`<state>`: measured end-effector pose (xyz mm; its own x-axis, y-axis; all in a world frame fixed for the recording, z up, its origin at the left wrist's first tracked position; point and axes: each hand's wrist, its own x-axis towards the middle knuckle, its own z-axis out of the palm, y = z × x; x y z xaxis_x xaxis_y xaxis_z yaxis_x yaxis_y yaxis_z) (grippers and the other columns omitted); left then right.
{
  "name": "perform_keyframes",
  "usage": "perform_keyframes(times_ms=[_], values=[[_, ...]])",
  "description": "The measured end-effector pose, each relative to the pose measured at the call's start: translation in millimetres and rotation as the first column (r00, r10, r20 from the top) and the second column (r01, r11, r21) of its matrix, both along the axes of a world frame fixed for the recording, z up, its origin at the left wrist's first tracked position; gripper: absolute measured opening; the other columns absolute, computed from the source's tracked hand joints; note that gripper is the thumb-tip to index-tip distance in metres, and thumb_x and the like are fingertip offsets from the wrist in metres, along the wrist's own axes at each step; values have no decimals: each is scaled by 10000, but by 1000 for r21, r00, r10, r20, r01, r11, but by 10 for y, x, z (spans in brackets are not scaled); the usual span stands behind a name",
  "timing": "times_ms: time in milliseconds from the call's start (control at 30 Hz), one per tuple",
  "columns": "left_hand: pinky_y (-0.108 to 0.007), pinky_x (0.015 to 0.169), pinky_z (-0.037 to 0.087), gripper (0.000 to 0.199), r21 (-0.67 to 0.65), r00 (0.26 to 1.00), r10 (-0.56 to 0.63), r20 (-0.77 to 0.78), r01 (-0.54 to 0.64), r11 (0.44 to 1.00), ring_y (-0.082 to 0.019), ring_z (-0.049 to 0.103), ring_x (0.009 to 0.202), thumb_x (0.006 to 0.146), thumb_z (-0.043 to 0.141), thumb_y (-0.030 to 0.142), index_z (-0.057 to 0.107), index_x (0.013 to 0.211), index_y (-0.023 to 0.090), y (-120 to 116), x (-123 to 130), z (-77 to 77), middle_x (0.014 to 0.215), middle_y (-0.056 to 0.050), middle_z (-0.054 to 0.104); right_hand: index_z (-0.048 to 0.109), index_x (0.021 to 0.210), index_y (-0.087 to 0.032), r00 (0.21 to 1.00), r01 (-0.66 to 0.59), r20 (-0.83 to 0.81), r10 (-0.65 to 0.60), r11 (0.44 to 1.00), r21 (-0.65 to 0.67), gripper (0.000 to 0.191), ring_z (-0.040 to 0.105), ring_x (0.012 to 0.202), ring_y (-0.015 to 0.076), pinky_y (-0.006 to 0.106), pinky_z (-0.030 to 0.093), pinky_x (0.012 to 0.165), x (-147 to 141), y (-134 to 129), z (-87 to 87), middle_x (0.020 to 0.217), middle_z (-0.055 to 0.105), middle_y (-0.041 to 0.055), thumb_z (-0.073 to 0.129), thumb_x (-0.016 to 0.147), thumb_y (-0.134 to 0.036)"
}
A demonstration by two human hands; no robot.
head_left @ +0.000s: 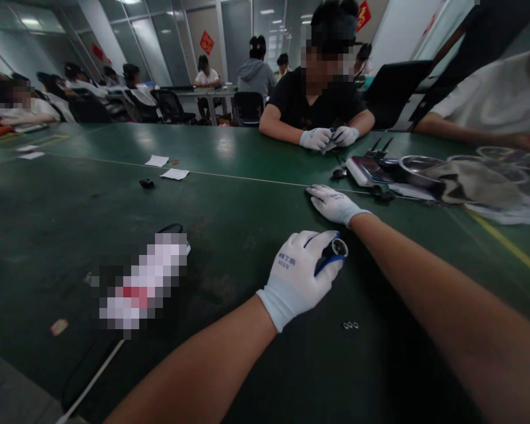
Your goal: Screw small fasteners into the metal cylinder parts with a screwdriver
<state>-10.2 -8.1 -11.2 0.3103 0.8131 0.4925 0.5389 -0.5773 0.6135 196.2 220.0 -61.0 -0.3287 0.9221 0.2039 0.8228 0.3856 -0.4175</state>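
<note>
My left hand, in a white glove with blue fingertips, is closed around a small round dark piece with a silvery rim. The rim faces right, between thumb and fingers; the rest of the piece is hidden by the glove. Farther forward, my right hand, gloved the same way, rests palm down on the green tabletop with its fingers stretched out. Three small metal rings, like nuts, lie in a row on the table below my left hand.
A blurred-out white block with a cable lies left. Paper slips and a small black part lie beyond it. At right are clustered devices, round metal items and cloth. Opposite, a person's gloved hands handle something small.
</note>
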Motion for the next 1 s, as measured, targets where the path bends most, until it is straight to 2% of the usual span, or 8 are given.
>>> perform_keyframes(times_ms=[133, 333, 467, 533, 633, 767, 900, 1000], values=[[-467, 1052, 546, 396, 28, 995, 49, 85, -52, 998, -281, 653, 1167, 993, 606, 332, 627, 1360, 186, 76, -19, -43, 1243, -120, 685, 689, 1405, -280, 992, -90, -94, 90, 996, 3, 491, 457, 1531, 344, 563, 281, 1336, 52, -649, 14, 1562, 595, 55, 613, 941, -419], [-455, 1064, 541, 345, 106, 989, 74, 131, -88, 990, -261, 680, 1143, 1008, 575, 293, 643, 1325, 175, 168, -20, -84, 1215, -121, 704, 660, 1443, -285, 973, -202, -102, 207, 978, 60, 498, 463, 1528, 328, 583, 316, 1319, 2, -1761, 89, 1557, 600, 54, 577, 961, -383], [-446, 1073, 536, 356, 161, 987, 85, 138, -107, 981, -261, 684, 1153, 1000, 585, 276, 641, 1336, 174, 188, -29, -82, 1223, -119, 711, 622, 1482, -280, 959, -210, -176, 222, 974, 84, 531, 454, 1534, 327, 569, 326, 1314, -59, -2183, 105, 1604, 550, 74, 555, 979, -435], [-444, 1068, 541, 357, 178, 984, 109, 143, -134, 975, -262, 688, 1151, 999, 587, 276, 642, 1338, 179, 200, -43, -80, 1219, -116, 716, 598, 1502, -292, 944, -132, -287, 161, 984, 116, 541, 438, 1546, 306, 536, 317, 1323, -20, -2157, 103, 1626, 524, 58, 532, 994, -468], [-443, 1041, 556, 343, 174, 971, 168, 167, -197, 965, -264, 702, 1115, 993, 592, 271, 651, 1319, 181, 225, -69, -87, 1187, -117, 725, 625, 1465, -291, 908, 54, -419, -15, 995, 80, 519, 499, 1503, 284, 486, 309, 1327, 101, -1830, 121, 1552, 603, 58, 478, 1017, -509], [-443, 1025, 569, 309, 134, 944, 246, 218, -279, 951, -261, 714, 1092, 1004, 578, 276, 660, 1284, 177, 245, -95, -98, 1165, -118, 730, 594, 1495, -219, 951, 203, -235, -201, 979, -17, 546, 532, 1475, 272, 457, 334, 1309, 142, -1163, 178, 1554, 601, 92, 386, 1042, -441], [-449, 1015, 578, 315, 124, 935, 266, 233, -300, 946, -261, 718, 1084, 1005, 577, 278, 652, 1290, 169, 248, -88, -99, 1166, -123, 729, 533, 1556, -219, 970, 192, -145, -196, 981, -37, 573, 437, 1547, 291, 471, 301, 1325, -69, -616, 217, 1625, 528, 71, 440, 1028, -420], [-455, 1022, 579, 303, 119, 933, 277, 230, -309, 944, -259, 717, 1098, 1016, 566, 282, 651, 1287, 174, 258, -63, -97, 1174, -120, 730, 510, 1574, -152, 982, 167, -78, -171, 984, -62, 618, 357, 1589, 328, 473, 247, 1343, -261, -335, 236, 1673, 450, 110, 498, 1014, -413]])
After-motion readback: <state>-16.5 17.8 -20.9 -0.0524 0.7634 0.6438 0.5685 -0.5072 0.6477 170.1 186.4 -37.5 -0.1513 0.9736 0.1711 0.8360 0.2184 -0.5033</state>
